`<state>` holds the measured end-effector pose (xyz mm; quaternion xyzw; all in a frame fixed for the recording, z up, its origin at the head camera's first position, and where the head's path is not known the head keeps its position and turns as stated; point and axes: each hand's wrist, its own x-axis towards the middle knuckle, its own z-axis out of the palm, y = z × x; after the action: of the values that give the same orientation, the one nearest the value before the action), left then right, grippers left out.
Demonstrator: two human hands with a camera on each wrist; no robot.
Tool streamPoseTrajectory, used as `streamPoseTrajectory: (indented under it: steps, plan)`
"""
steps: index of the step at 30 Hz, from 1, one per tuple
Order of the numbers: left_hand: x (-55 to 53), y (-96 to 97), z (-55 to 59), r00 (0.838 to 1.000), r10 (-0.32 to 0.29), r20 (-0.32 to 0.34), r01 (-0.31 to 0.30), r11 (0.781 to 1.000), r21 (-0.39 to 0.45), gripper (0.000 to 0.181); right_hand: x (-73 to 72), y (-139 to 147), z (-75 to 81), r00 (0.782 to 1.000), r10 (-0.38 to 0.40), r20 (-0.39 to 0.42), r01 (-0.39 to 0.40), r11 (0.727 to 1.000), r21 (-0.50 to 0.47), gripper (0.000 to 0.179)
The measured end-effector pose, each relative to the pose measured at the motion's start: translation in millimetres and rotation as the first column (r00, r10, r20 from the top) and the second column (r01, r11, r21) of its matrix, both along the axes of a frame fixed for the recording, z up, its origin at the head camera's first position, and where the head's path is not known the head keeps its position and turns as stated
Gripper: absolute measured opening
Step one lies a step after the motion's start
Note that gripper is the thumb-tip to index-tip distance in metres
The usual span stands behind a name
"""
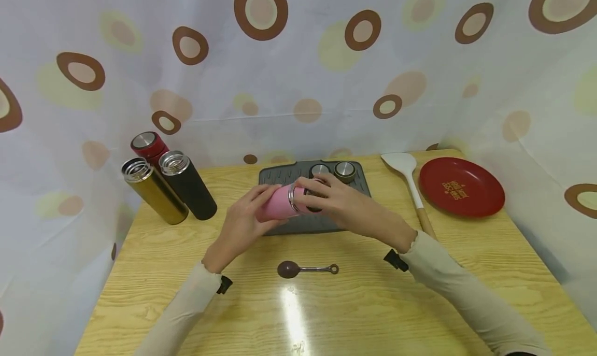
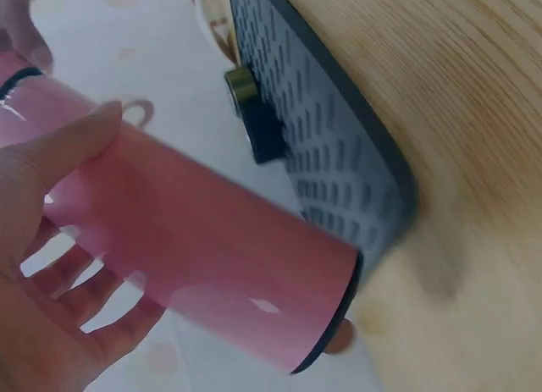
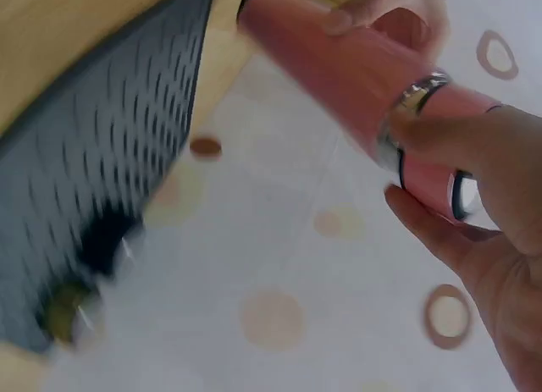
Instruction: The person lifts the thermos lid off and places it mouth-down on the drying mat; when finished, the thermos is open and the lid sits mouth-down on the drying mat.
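Note:
A pink vacuum flask (image 1: 276,202) is held tilted over the grey ribbed mat (image 1: 275,175). My left hand (image 1: 244,216) grips its body, thumb on one side and fingers round the other, as the left wrist view shows. At the other end my right hand (image 1: 342,200) holds the pink lid (image 3: 432,184), beside the silver ring (image 3: 415,100). The lid sits on the flask in line with the body. Its top is partly hidden by the right fingers.
Gold (image 1: 160,198) and black (image 1: 193,193) flasks, lidless, stand at left by a capped red flask (image 1: 151,147). Two lids, one dark (image 1: 320,170), one gold-rimmed (image 1: 345,171), sit on the mat. A spoon (image 1: 288,269) lies in front; a white turner (image 1: 404,165) and red plate (image 1: 434,193) lie right.

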<state>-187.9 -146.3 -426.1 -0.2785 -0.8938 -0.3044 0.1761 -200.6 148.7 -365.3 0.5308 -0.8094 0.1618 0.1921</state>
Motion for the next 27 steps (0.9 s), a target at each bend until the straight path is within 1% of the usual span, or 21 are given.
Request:
streamPoseTrajectory:
  steps: [1, 3, 4, 5, 7, 8, 9, 11, 13, 14, 15, 18, 20, 23, 27]
  plan:
    - [2.5, -5.4, -1.4, 0.999, 0.022, 0.032, -0.023, 1.000, 0.007, 0.073, -0.7, 5, 3.8, 0.999, -0.017, -0.040, 0.016, 1.000, -0.007, 0.069]
    - [9.5, -16.8, -2.4, 0.994, 0.072, 0.086, -0.075, 0.997, 0.035, 0.074, -3.9, 19, 12.5, 0.997, -0.054, -0.063, 0.052, 0.998, -0.036, 0.071]
    - [12.6, -21.9, -1.1, 0.990, 0.093, 0.107, -0.100, 0.993, 0.058, 0.075, -6.9, 28, 16.9, 0.996, -0.078, -0.049, 0.076, 0.996, -0.056, 0.070]
    - [14.5, -26.2, 1.0, 0.987, 0.107, 0.122, -0.118, 0.989, 0.085, 0.076, -11.0, 36, 20.5, 0.995, -0.099, -0.017, 0.097, 0.993, -0.072, 0.070]
    - [14.9, -31.4, 5.9, 0.984, 0.120, 0.130, -0.137, 0.982, 0.133, 0.078, -19.9, 49, 20.5, 0.986, -0.142, 0.088, 0.151, 0.983, -0.103, 0.072]
    - [13.7, -32.6, 8.2, 0.985, 0.122, 0.125, -0.141, 0.977, 0.158, 0.079, -23.6, 53, 17.4, 0.973, -0.163, 0.163, 0.182, 0.978, -0.104, 0.074]
    - [11.2, -33.4, 9.2, 0.985, 0.125, 0.116, -0.144, 0.974, 0.177, 0.079, -26.7, 56, 12.8, 0.953, -0.194, 0.233, 0.223, 0.970, -0.102, 0.074]
    - [6.1, -34.5, 7.6, 0.985, 0.134, 0.113, -0.155, 0.964, 0.215, 0.079, -31.2, 57, -0.3, 0.905, -0.257, 0.340, 0.300, 0.950, -0.081, 0.077]
    - [3.7, -36.2, 2.8, 0.981, 0.160, 0.108, -0.182, 0.952, 0.245, 0.078, -34.2, 56, -14.2, 0.856, -0.320, 0.407, 0.374, 0.926, -0.057, 0.079]
    - [3.3, -37.5, 0.6, 0.978, 0.177, 0.110, -0.200, 0.945, 0.258, 0.077, -36.2, 55, -20.0, 0.838, -0.344, 0.423, 0.400, 0.916, -0.047, 0.078]
    - [3.2, -39.1, -1.2, 0.975, 0.195, 0.109, -0.217, 0.938, 0.269, 0.077, -38.9, 55, -24.9, 0.828, -0.359, 0.431, 0.417, 0.908, -0.043, 0.075]
    - [4.5, -45.3, -3.9, 0.962, 0.254, 0.100, -0.273, 0.916, 0.294, 0.077, -47.3, 54, -35.3, 0.816, -0.384, 0.432, 0.447, 0.893, -0.049, 0.068]
    - [5.4, -50.5, -4.1, 0.955, 0.283, 0.090, -0.296, 0.904, 0.307, 0.078, -52.0, 54, -40.1, 0.813, -0.382, 0.439, 0.448, 0.892, -0.053, 0.065]
    - [6.2, -58.3, -4.0, 0.943, 0.326, 0.064, -0.329, 0.888, 0.320, 0.078, -59.9, 52, -47.1, 0.821, -0.361, 0.443, 0.425, 0.904, -0.052, 0.066]
    - [6.9, -65.9, -4.9, 0.925, 0.377, 0.039, -0.366, 0.860, 0.356, 0.076, -72.7, 40, -57.4, 0.829, -0.290, 0.478, 0.368, 0.927, -0.077, 0.067]
